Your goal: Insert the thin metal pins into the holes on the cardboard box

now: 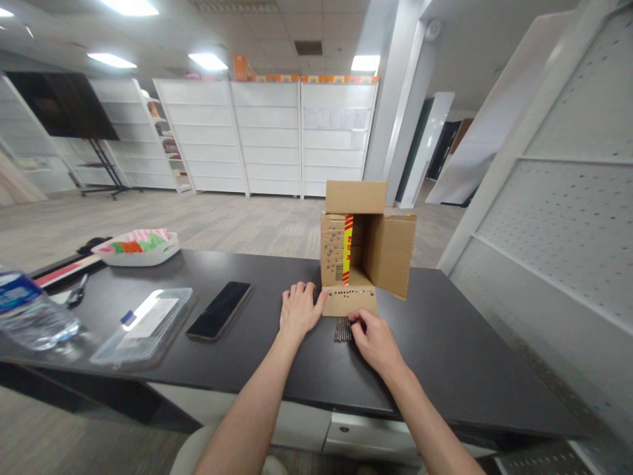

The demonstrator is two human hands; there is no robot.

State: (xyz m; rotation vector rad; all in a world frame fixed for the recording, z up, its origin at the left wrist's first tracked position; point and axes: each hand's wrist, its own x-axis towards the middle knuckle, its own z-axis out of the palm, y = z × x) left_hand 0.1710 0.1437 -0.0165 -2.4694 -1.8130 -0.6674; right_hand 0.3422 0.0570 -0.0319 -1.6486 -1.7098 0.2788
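Note:
An open cardboard box (390, 254) stands on the black table, its lower flap (349, 303) folded down towards me and punched with a row of small holes. My left hand (299, 309) lies flat with fingers outstretched, its thumb at the left edge of that flap. Just in front of the flap, several thin metal pieces like screws or nails (342, 330) lie side by side. My right hand (374, 338) is at the right end of this row, fingers curled into a pinch. Whatever sits between those fingertips is hidden.
Left of my hands, a phone (220, 311) and a clear plastic case (143, 326) lie on the black table (435, 356). Farther left are a water bottle (34, 313) and a white basket (143, 256) with colourful packets. A perforated panel (568, 218) rises on the right.

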